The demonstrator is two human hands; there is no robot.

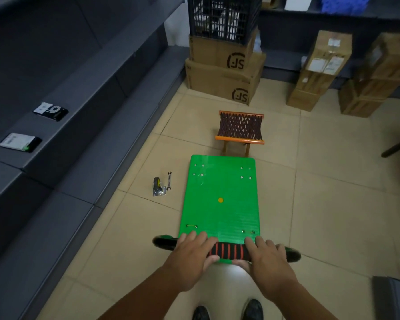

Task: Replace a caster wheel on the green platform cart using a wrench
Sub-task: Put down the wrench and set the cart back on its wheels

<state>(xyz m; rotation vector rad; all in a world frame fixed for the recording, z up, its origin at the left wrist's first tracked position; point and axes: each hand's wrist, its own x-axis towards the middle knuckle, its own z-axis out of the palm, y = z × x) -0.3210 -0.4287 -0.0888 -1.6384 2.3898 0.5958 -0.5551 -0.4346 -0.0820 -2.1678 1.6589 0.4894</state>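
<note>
Shoes (253, 308) are being shown nearest, on the tiled floor (321, 204). Above them the cart handle (226, 251) is being grasped by the left grip (192, 252) and the right grip (269, 257), fingers curled round it. The green platform cart (221, 199) is standing deck-up on the floor. The swap is being judged as not yet begun, with the spare caster wheel (158, 186) and wrench (169, 181) lying untouched just beside its left edge. Grey shelving (79, 112) and stacked cartons (224, 72) are lining the room.

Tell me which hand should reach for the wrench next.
Left. The wrench lies left of the cart, on the left hand's side; the right hand would have to cross the cart. Both grip the handle.
</note>
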